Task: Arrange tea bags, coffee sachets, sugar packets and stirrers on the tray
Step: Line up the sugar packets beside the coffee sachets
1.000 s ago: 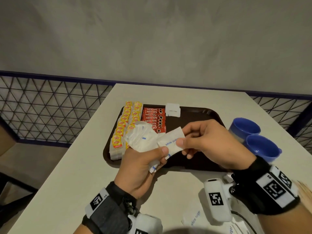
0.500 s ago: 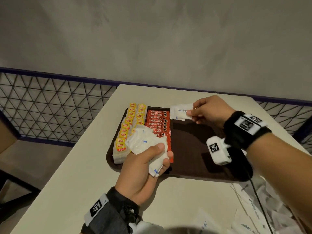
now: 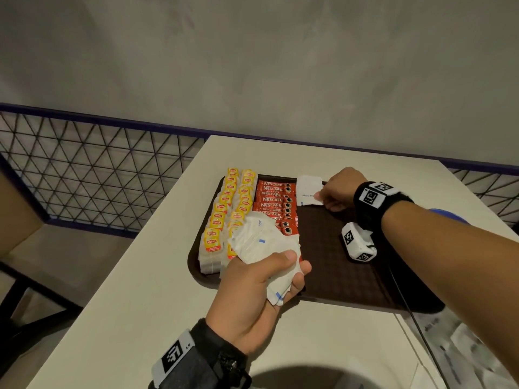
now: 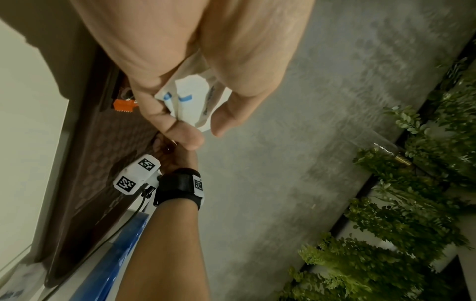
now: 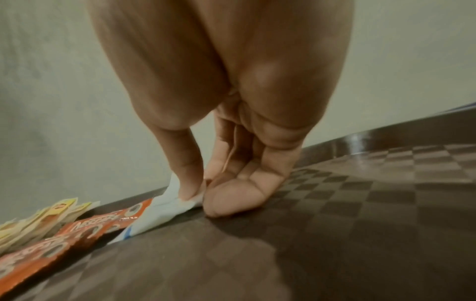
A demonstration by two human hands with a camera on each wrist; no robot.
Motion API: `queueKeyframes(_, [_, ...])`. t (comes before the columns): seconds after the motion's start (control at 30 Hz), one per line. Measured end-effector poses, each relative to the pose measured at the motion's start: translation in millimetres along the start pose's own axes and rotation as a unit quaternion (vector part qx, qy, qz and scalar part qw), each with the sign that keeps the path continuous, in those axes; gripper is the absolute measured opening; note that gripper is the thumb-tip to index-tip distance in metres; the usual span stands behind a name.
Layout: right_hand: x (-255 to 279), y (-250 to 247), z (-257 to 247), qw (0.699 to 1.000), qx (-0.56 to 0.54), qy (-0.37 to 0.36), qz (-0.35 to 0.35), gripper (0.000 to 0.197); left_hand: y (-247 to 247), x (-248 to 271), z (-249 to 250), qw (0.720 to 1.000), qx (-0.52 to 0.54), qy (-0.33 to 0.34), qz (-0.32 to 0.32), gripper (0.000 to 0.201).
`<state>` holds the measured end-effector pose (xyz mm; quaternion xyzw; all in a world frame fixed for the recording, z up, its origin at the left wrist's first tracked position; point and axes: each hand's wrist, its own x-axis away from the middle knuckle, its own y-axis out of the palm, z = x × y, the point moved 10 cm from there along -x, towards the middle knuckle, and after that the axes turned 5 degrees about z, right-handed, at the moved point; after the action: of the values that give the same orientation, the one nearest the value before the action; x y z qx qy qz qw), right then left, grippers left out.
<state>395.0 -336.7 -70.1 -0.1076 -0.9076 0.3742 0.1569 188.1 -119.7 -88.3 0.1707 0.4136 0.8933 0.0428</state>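
Now that the right hand (image 3: 338, 189) has carried its pinched sugar packet (image 3: 309, 190) to the tray (image 3: 351, 265), a sugar row begins beside the coffee (image 3: 276, 203). Left hand (image 3: 252, 290) grips the spare packets (image 3: 258, 242).

You're looking at a dark brown plastic tray (image 3: 351, 265) with a checkered, faintly glossy texture, shiny red foil coffee sachets (image 3: 276, 202), matt white paper sugar packets (image 3: 264, 248), paper-tagged tea bags (image 3: 222, 220), and a smooth matt table (image 3: 140, 304).
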Motion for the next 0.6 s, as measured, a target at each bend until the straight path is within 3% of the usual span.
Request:
queueKeyframes(0.37, [3,-6,-5,1.0,0.022,0.0,-0.002,0.015,3,1,-1,1.0,0.018,-0.012,-0.001,0.051])
queueKeyframes(0.47, [25,-25,-24,0.998,-0.003,-0.053,0.02,0.016,0,1,1,0.998,0.062,-0.021,0.008,0.042])
queueKeyframes(0.6, [95,-48,-54,0.988,-0.053,-0.142,0.035,0.011,5,3,7,0.994,0.108,-0.016,-0.008,0.061])
